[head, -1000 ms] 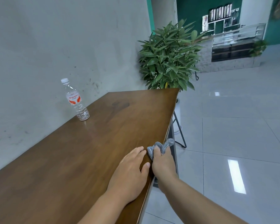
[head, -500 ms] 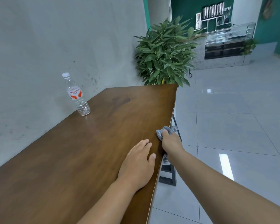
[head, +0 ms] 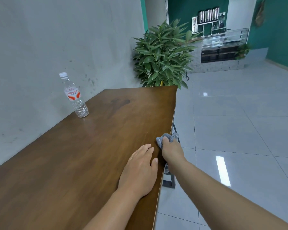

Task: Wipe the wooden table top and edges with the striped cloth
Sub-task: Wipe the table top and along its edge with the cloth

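Right grip (head: 170,149) bunching cloth (head: 167,139), table (head: 93,146) edge

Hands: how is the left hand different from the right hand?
The left hand lies flat and open on the table; the right hand curls round the cloth. The left hand rests on the top, while the right hand sits at the table's edge. The left holds nothing. Both are bare.

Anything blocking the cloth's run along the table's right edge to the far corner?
Nothing visible. The right hand grips the cloth on the table's right edge; the bottle stands by the wall, the plant beyond the far end.
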